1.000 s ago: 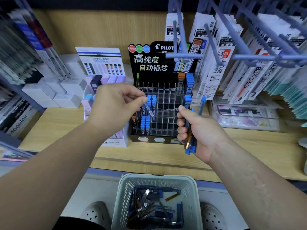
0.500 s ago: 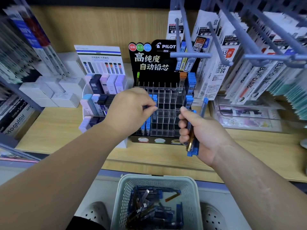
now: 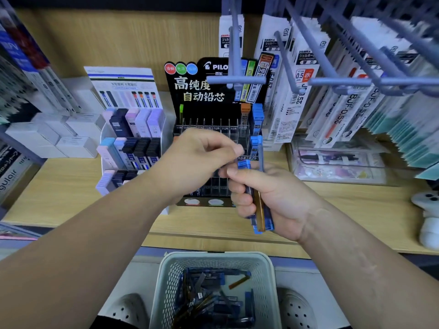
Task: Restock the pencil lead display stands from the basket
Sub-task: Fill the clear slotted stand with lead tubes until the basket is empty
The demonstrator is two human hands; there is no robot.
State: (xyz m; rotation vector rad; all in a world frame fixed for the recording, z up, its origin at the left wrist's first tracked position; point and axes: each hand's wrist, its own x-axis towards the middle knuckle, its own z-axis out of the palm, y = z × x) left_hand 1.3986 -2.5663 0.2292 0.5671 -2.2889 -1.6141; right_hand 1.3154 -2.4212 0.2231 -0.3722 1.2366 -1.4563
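Your right hand [image 3: 280, 195]: fist wrapped round a bundle of lead cases [image 3: 260, 211]. Your left hand [image 3: 197, 162]: fingers curled at bundle's top; pinch unclear. Below, basket [image 3: 213, 257] holds more.

Your right hand [image 3: 280, 198] grips a bundle of lead cases [image 3: 260, 210] at the centre of the view. They are slim, blue with one amber, and stand nearly upright. The black display stand [image 3: 213, 91] is behind it toward 12 o'clock, with blue and orange cases in the clear slots at its right side. The white stand [image 3: 105, 131] at 10 o'clock carries pastel and black cases in three rows. The white basket [image 3: 164, 276] at 6 o'clock holds loose blue cases [image 3: 209, 298].
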